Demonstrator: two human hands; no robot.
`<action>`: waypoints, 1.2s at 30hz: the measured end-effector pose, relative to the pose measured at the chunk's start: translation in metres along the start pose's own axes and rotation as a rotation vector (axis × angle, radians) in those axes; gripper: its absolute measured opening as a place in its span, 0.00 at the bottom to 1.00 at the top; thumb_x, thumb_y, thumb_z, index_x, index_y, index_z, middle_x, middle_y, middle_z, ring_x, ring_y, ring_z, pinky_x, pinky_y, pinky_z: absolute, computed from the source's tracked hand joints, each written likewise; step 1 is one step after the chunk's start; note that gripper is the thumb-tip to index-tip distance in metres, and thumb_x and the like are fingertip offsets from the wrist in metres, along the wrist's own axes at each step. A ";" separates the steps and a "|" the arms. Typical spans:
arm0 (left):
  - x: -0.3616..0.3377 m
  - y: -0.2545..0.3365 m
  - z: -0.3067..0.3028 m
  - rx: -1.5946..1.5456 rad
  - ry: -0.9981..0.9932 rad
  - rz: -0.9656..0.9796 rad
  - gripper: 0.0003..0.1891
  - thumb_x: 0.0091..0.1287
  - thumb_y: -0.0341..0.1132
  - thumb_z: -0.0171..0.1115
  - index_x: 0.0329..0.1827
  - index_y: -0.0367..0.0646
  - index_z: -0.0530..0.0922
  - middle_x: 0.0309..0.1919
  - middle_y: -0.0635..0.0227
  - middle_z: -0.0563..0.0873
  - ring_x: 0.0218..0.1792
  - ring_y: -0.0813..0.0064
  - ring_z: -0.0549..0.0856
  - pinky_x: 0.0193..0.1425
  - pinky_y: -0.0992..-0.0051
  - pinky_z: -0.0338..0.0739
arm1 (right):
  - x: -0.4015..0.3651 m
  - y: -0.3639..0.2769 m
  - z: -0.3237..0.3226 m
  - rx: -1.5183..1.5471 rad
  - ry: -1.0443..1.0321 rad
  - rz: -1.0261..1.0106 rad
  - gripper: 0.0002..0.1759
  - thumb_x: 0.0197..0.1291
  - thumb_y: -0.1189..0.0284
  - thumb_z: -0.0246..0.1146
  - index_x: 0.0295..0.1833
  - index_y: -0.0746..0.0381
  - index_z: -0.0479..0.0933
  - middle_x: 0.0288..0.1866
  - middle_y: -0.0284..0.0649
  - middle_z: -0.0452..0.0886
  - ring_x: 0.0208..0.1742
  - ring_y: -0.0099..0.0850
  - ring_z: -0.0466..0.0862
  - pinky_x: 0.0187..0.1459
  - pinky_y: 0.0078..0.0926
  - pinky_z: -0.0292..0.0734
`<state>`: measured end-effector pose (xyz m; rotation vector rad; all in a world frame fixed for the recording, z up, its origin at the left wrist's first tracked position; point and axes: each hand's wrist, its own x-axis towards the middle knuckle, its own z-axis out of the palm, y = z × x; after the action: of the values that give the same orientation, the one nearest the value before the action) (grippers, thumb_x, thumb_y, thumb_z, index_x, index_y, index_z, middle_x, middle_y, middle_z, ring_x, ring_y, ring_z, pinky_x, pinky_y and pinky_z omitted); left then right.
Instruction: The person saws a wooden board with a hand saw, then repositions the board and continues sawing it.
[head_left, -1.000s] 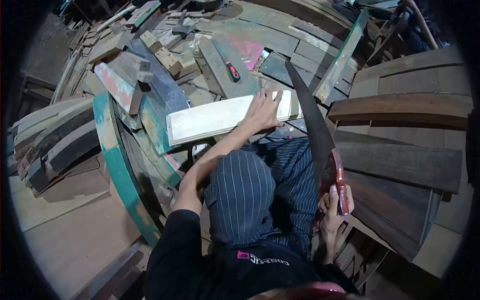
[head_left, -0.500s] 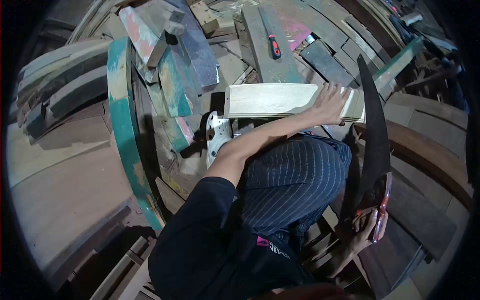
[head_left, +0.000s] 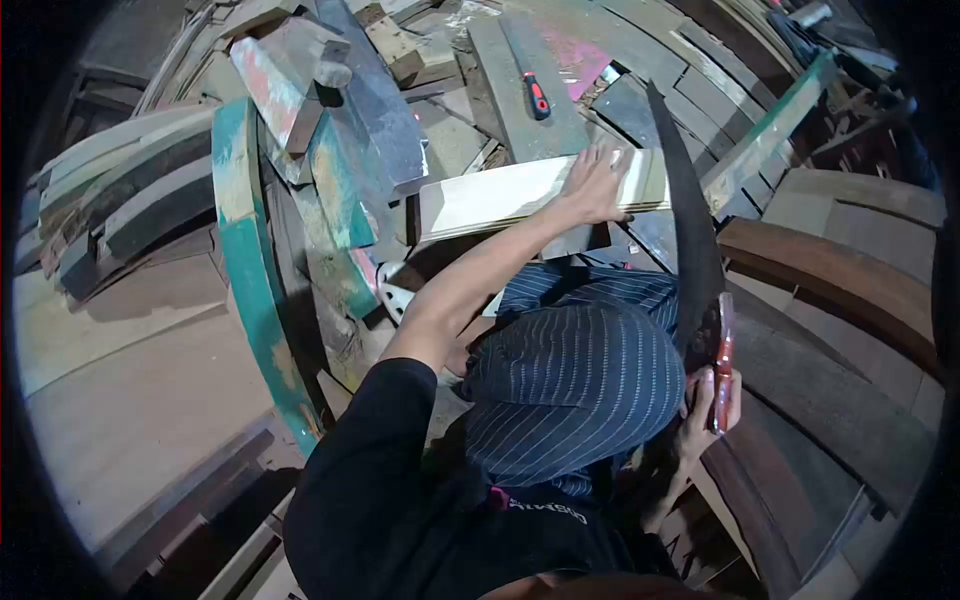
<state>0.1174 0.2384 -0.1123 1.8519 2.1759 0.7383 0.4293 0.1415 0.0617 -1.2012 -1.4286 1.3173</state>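
Note:
A pale wooden board (head_left: pixel 490 203) lies crosswise in front of me. My left hand (head_left: pixel 597 183) presses on it near its right end, fingers spread over the top face. In my right hand (head_left: pixel 712 405) is the reddish handle of a long dark handsaw (head_left: pixel 690 220). The saw blade points away from me, beside the right end of the board. Whether the teeth touch the wood I cannot tell. My knee in striped trousers is bent just below the board.
A tool with a red and black handle (head_left: pixel 538 98) lies on a plank beyond the board. A curved green beam (head_left: pixel 250 270) stands at the left. Painted offcuts (head_left: pixel 345 190) are piled beside it. Curved brown timber (head_left: pixel 830 270) lies at the right.
The saw and my right hand have moved up and left in the view. The board and my left hand appear further left, and the bent knee has shifted.

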 end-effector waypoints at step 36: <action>-0.045 -0.029 -0.029 0.234 -0.089 -0.052 0.59 0.56 0.66 0.74 0.80 0.31 0.59 0.69 0.45 0.72 0.72 0.47 0.71 0.82 0.46 0.56 | -0.019 -0.011 0.043 -0.496 -0.355 -0.239 0.11 0.65 0.78 0.70 0.43 0.68 0.73 0.26 0.48 0.82 0.20 0.45 0.86 0.20 0.32 0.78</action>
<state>0.0885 0.1846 -0.1090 1.8838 2.3272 0.3976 0.3896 0.1146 0.0685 -1.0840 -2.1763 1.0749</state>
